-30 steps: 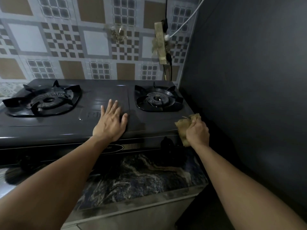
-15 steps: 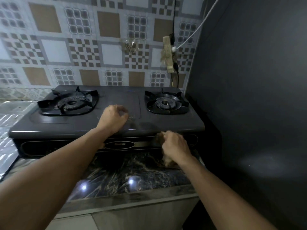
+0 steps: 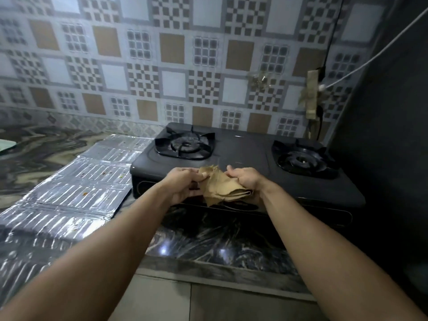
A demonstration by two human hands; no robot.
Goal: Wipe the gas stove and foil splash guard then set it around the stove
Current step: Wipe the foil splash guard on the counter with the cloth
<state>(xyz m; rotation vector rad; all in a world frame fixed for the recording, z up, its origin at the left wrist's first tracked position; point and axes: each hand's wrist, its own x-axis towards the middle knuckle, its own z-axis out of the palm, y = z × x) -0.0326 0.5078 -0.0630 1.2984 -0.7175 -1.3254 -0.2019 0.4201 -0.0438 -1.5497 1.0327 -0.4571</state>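
Observation:
The black two-burner gas stove (image 3: pixel 243 156) stands on the marble counter against the tiled wall. In front of its front edge, both hands hold a tan cloth (image 3: pixel 220 186) in the air. My left hand (image 3: pixel 183 184) pinches the cloth's left side and my right hand (image 3: pixel 245 179) grips its right side; the cloth hangs folded between them. The foil splash guard (image 3: pixel 76 188) lies flat on the counter to the left of the stove, with small food specks on it.
A dark wall (image 3: pixel 382 158) stands close on the stove's right. A power strip (image 3: pixel 311 96) with cables hangs on the tiled wall behind the right burner. The dark marble counter edge (image 3: pixel 208 246) runs in front of the stove.
My left hand has left the stove top and joined the right on the cloth. The cloth came up from the stove's front panel. The view swung left, showing the foil guard.

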